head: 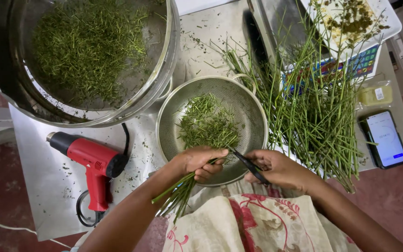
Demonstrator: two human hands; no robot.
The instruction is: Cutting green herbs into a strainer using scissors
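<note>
Left hand point(200, 161) clamps a bunch of stems point(179, 193) over the colander's point(253, 116) near rim; right hand point(276, 168) grips black scissors point(248, 164), blades at the stem tips. Cut bits point(207, 123) fill the colander. Loose stems point(318, 112) lie right, heat gun point(89, 161) left on the table point(38, 186).

At the right edge of the frame lies a black phone point(384, 139) with its white screen lit; just above it, a small yellowish packet point(375, 94) bearing a white label.

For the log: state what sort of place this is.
Likely a home or small-workshop herb-processing table: a metal colander of cut green stems, a big steel bowl holding more, and a red heat gun with a weighing scale.
</note>
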